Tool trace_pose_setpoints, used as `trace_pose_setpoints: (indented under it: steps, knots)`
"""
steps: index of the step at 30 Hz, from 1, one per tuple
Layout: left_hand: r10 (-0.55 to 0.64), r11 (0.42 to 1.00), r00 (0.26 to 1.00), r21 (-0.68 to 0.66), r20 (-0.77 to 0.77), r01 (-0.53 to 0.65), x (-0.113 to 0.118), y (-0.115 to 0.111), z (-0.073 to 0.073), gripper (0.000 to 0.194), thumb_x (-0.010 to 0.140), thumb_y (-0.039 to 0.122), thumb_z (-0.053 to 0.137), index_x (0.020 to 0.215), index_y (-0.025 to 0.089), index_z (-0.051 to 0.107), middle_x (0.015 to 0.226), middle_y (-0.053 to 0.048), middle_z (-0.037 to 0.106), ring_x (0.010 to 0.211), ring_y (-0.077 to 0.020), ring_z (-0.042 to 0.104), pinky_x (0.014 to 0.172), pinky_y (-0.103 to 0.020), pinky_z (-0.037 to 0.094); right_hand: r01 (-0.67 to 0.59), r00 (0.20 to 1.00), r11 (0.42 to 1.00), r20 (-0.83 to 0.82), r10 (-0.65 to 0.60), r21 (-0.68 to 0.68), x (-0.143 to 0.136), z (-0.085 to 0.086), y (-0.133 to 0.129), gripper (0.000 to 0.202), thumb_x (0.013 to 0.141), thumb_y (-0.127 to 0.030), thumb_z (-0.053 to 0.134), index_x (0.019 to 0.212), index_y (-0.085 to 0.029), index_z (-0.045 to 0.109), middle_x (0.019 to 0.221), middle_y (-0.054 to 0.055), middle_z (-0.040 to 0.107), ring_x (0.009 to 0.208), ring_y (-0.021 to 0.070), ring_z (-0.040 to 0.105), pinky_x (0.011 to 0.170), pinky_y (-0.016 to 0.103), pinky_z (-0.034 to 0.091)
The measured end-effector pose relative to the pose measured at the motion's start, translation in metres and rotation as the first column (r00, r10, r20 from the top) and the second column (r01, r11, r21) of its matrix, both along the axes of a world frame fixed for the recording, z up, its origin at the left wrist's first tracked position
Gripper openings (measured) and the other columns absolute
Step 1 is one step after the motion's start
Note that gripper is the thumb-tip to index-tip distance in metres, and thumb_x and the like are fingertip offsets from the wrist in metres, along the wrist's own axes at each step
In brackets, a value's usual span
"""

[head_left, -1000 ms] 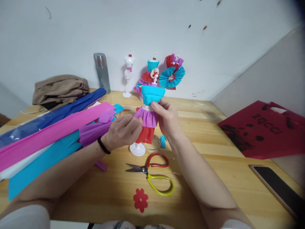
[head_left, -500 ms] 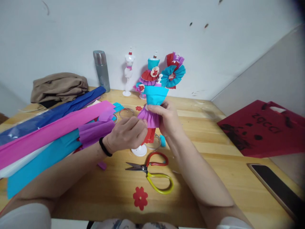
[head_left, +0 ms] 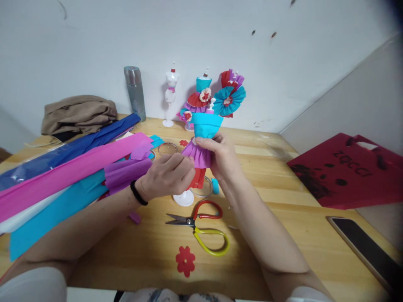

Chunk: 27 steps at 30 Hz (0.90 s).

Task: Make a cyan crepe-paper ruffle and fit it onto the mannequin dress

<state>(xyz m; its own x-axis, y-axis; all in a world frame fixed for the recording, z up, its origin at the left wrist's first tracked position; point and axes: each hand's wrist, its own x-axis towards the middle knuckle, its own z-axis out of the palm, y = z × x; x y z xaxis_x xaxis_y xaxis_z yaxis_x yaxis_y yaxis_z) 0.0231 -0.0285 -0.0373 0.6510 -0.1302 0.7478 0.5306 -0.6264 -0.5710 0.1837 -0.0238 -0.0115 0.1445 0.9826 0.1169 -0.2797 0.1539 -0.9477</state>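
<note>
A small mannequin (head_left: 206, 126) wears a blue crepe-paper top, a purple pleated skirt (head_left: 201, 157) and a red layer (head_left: 197, 178) beneath. My right hand (head_left: 223, 157) wraps round its waist, thumb across the front. My left hand (head_left: 171, 174) is closed, its fingertips pinching the left edge of the purple skirt. The mannequin's white round base (head_left: 183, 198) shows below my hands. Nearer me lie scissors (head_left: 189, 222) with one red and one yellow handle, blades slightly apart. A red paper flower (head_left: 185, 261) rests flat in front of them.
Crepe-paper sheets (head_left: 78, 176) in pink, blue and purple cover the left side. A bare mannequin (head_left: 170, 94), dressed mannequins (head_left: 203, 94) and a flask (head_left: 134, 94) stand along the wall. A brown cloth (head_left: 78, 114) lies far left; a red bag (head_left: 349, 172) and phone (head_left: 362, 251) are right.
Almost nothing differs. Both hands keep the same hold on the mannequin and its skirt; the view has shifted very slightly.
</note>
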Motion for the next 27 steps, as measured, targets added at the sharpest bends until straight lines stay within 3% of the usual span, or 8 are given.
trace_pose_setpoints:
  steps: [7,12,18,22,27]
  knots:
    - [-0.020,1.000,1.000,0.010,-0.020,0.020,-0.003,0.002,0.002,0.007,0.086,0.006,0.063,0.084,0.012,0.064,0.068,0.000,0.061,0.061,-0.0139,0.058,0.055,-0.029,0.040,-0.008,1.000,1.000,-0.007,0.008,0.009,0.000,-0.001,0.001,0.023,0.049,-0.027,0.081,0.060,-0.022,0.061,0.063,-0.003,0.061,0.060,0.0143,0.052,0.062,0.032,0.046]
    - [-0.007,1.000,0.999,0.006,0.037,0.007,-0.003,0.003,0.000,0.012,0.090,0.004,0.058,0.088,0.014,0.064,0.072,-0.001,0.067,0.060,-0.0133,0.061,0.058,-0.028,0.042,-0.017,0.999,1.000,-0.035,0.016,-0.010,-0.001,-0.002,0.000,0.024,0.049,-0.027,0.083,0.061,-0.021,0.063,0.064,-0.003,0.061,0.061,0.0142,0.053,0.062,0.031,0.045]
    - [-0.015,0.999,0.999,-0.045,0.034,0.016,-0.003,0.003,-0.002,0.023,0.093,0.005,0.053,0.112,0.013,0.062,0.079,-0.002,0.070,0.063,-0.0147,0.062,0.059,-0.030,0.044,-0.019,1.000,1.000,-0.006,0.019,0.023,0.000,-0.002,0.000,0.023,0.052,-0.028,0.082,0.062,-0.021,0.062,0.064,-0.003,0.060,0.060,0.0133,0.051,0.062,0.031,0.045]
    - [-0.026,0.998,0.999,-0.063,-0.023,0.024,-0.005,0.005,-0.005,0.013,0.090,0.005,0.056,0.097,0.013,0.063,0.071,0.000,0.064,0.064,-0.0150,0.060,0.058,-0.030,0.044,0.005,1.000,0.998,-0.008,-0.005,0.055,0.002,-0.002,0.001,0.024,0.051,-0.028,0.083,0.063,-0.022,0.062,0.066,-0.003,0.061,0.063,0.0147,0.053,0.066,0.033,0.047]
    - [-0.170,0.984,0.985,-0.056,0.015,0.170,-0.012,0.019,0.000,0.010,0.089,0.010,0.056,0.090,0.018,0.061,0.067,0.002,0.062,0.061,-0.0131,0.054,0.059,-0.027,0.046,0.010,0.997,0.987,0.076,-0.023,0.162,0.005,-0.001,-0.001,0.023,0.058,-0.032,0.082,0.068,-0.024,0.063,0.073,-0.002,0.064,0.068,0.0173,0.057,0.073,0.037,0.050]
